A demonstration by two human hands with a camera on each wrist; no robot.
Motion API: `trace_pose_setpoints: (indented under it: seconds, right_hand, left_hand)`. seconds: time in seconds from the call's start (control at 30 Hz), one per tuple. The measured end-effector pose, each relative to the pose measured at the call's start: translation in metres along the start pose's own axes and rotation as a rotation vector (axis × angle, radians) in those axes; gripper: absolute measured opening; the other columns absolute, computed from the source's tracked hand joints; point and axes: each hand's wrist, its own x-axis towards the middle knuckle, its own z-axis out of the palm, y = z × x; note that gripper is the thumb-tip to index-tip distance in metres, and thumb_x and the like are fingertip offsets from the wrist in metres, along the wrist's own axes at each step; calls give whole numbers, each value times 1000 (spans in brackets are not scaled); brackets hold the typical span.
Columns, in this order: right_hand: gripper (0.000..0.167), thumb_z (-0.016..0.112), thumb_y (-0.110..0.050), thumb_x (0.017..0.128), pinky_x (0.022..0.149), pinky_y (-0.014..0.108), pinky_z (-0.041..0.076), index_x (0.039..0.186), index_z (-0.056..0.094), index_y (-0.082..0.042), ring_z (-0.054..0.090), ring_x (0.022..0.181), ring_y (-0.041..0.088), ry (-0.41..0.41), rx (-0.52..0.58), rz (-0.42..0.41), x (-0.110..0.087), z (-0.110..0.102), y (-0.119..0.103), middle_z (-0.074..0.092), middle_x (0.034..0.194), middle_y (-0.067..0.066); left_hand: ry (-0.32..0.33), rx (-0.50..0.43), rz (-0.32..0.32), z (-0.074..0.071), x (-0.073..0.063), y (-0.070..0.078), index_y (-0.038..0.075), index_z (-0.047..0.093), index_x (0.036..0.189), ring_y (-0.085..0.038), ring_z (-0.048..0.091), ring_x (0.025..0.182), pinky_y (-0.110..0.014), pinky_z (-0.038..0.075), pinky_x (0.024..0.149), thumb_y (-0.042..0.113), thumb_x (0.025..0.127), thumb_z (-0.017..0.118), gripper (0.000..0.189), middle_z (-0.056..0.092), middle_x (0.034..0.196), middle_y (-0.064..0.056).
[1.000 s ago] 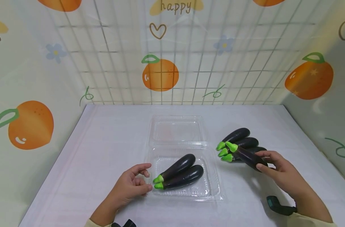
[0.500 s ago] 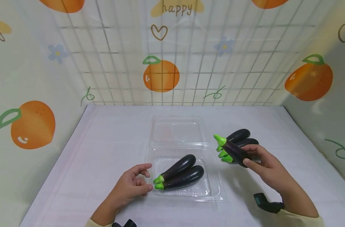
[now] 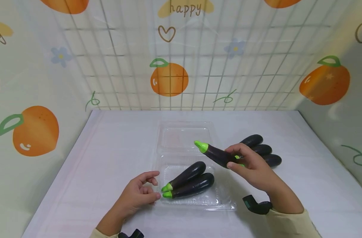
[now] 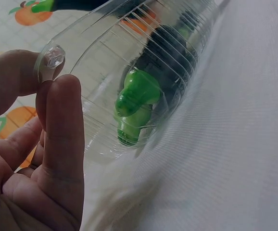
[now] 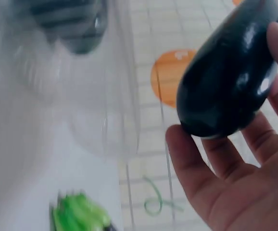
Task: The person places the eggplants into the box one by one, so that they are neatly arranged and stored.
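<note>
An eggplant point(image 3: 218, 156) with a green cap is held between the thumb and fingers of my right hand point(image 3: 252, 168), raised above the right side of the open clear plastic container point(image 3: 225, 200). In the right wrist view, the fingertips are on the rounded dark end of the eggplant point(image 5: 230, 72). Two eggplants point(image 3: 193, 186) lie side by side in the container's base, caps toward the left. At its left edge is my left hand point(image 3: 139, 191); the left wrist view shows thumb and index finger pinching the clear rim point(image 4: 55, 57).
Three more eggplants point(image 3: 271, 160) lie fanned out on the white tabletop point(image 3: 118, 138) at the right, partly hidden behind my right hand. The container's lid point(image 3: 184, 135) lies folded back behind its base. A curtain printed with oranges hangs behind and at both sides.
My right hand has lifted the eggplant off the pile and carried it left, over the container. The left hand stays at the container's left edge.
</note>
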Motion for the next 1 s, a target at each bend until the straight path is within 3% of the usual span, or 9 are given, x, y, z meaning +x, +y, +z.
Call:
trace_pose_setpoints:
  seconds: [0.33, 0.57, 0.77, 1.0]
  right_hand:
    - [34, 75, -22, 93, 91, 35, 53, 123, 60, -22, 58, 107, 8, -110, -147, 61, 22, 18, -12, 62, 121, -7]
    - [35, 77, -23, 91, 75, 32, 52, 121, 60, -22, 58, 104, 16, -212, -191, 103, 32, 24, -14, 61, 122, -4]
    - [35, 79, -22, 89, 73, 29, 51, 120, 62, -21, 57, 104, 17, -246, -212, 114, 35, 36, -6, 63, 120, -3]
    - [34, 79, -23, 89, 97, 42, 53, 120, 65, -20, 59, 116, 19, -291, -305, -3, 46, 52, -11, 64, 122, -4]
  left_hand:
    - [14, 0, -18, 0, 1, 2, -5, 45, 146, -6, 61, 64, -21, 56, 64, -2, 80, 78, 73, 50, 108, -4]
    - [17, 5, -30, -1, 0, 1, -5, 45, 146, -6, 60, 64, -21, 56, 64, -2, 80, 78, 73, 50, 108, -4]
    - [11, 6, -25, -1, 1, -1, -6, 45, 145, -5, 59, 63, -20, 55, 63, -3, 80, 77, 72, 50, 107, -3]
    - [5, -6, -11, 0, 2, -1, -6, 44, 146, -4, 59, 63, -21, 55, 62, -4, 80, 78, 74, 51, 107, -3]
